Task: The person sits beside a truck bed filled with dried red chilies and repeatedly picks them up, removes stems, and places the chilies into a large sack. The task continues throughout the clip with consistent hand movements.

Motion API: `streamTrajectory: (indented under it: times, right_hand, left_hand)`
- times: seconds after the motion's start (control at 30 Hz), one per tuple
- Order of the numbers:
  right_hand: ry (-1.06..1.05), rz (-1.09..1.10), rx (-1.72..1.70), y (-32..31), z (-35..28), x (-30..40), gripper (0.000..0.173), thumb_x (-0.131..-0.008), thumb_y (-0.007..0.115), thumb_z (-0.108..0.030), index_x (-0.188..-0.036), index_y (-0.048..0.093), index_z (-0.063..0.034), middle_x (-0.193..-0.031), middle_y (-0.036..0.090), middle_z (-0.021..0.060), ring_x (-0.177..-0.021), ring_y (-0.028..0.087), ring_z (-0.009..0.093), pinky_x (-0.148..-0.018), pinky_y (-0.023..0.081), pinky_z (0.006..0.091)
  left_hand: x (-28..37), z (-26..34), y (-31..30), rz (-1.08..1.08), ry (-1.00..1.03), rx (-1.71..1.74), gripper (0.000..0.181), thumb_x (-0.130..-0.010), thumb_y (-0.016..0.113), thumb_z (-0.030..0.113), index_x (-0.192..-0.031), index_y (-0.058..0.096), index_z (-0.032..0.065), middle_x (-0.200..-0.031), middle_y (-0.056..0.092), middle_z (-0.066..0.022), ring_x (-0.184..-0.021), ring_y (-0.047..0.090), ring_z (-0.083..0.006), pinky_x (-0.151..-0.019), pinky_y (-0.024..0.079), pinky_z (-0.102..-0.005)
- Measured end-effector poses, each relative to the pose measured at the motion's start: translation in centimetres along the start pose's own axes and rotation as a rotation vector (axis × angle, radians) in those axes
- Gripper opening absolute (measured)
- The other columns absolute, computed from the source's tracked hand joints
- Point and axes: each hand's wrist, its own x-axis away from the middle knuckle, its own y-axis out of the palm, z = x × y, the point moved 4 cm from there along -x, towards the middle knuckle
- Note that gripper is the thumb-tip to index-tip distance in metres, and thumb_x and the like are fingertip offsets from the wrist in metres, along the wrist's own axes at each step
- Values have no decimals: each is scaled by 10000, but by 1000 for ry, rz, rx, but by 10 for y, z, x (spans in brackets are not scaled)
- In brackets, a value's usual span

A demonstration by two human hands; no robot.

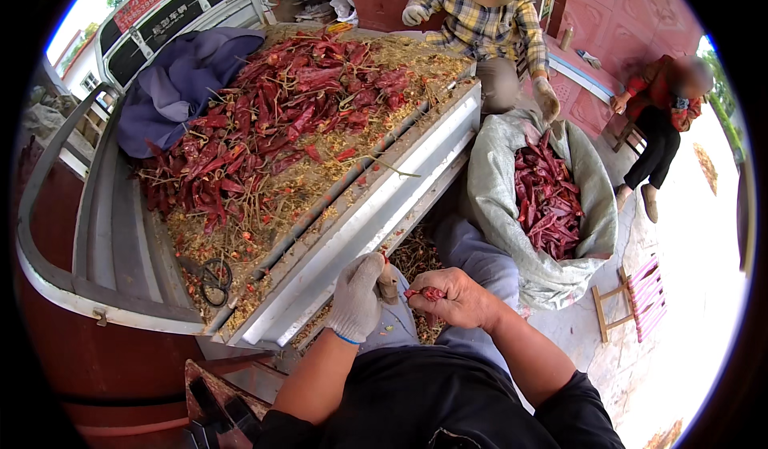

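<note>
My left hand [359, 296], in a pale knit glove with a blue cuff edge, is raised in front of my lap beside the truck bed's side panel [384, 182]. Its fingers are curled, and a small red chili piece [385, 258] shows at their tips. Just to the right, my bare right hand [459, 299] grips a dried red chili [429, 293], partly hidden by the fingers. On the truck bed lies a heap of dried red chilies [258, 119] with stems. A pale woven sack [489, 167] by my right knee contains stemless-looking dried chilies [546, 203].
Black-handled scissors [216, 282] lie near the bed's corner. Bunched purple cloth [174, 89] rests against the far rail. A co-worker in a plaid shirt [480, 23] reaches over the sack. Another person [654, 113] sits farther right. A folding stool [636, 302] stands on the concrete.
</note>
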Motion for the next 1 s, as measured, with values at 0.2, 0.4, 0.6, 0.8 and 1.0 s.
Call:
streamTrajectory:
  times: [0.2,0.4,0.6,0.8,1.0]
  right_hand:
    - [22,454,279,-73,17,40,209,-991,707,-125,-1138,669,19,-972,685,133,-863,706,240,-776,562,360]
    - [63,917,1044,-186,9,90,473,-897,770,-118,-1332,638,14,-1224,712,244,-1165,686,394,-1040,526,440]
    - [116,862,632,-167,57,112,388,-921,747,-102,-1272,674,46,-1165,743,229,-1078,742,319,-964,573,398]
    - [269,702,389,-97,108,113,281,-959,724,-129,-1161,730,66,-1025,785,202,-958,777,277,-861,600,365]
    - [298,577,127,-70,104,86,318,-1053,660,-212,-1208,714,60,-1028,771,134,-898,740,193,-832,594,343]
  left_hand:
    - [-5,57,-4,77,206,-1171,404,-980,657,390,-1249,749,103,-1010,783,-125,-947,754,-335,-856,577,-464]
    - [-65,94,-98,553,647,-1288,206,-967,629,175,-1112,767,126,-1013,760,-157,-944,734,-365,-816,574,-480]
    - [-124,145,-101,511,609,-1780,294,-951,598,125,-1166,780,207,-991,723,-102,-934,715,-321,-821,549,-479]
    - [-157,149,-103,311,433,-2121,221,-952,601,144,-1021,797,221,-953,720,-81,-919,724,-281,-795,534,-469]
    - [-104,151,-60,324,803,-1769,115,-904,670,177,-944,777,185,-845,716,-64,-811,724,-281,-732,542,-445]
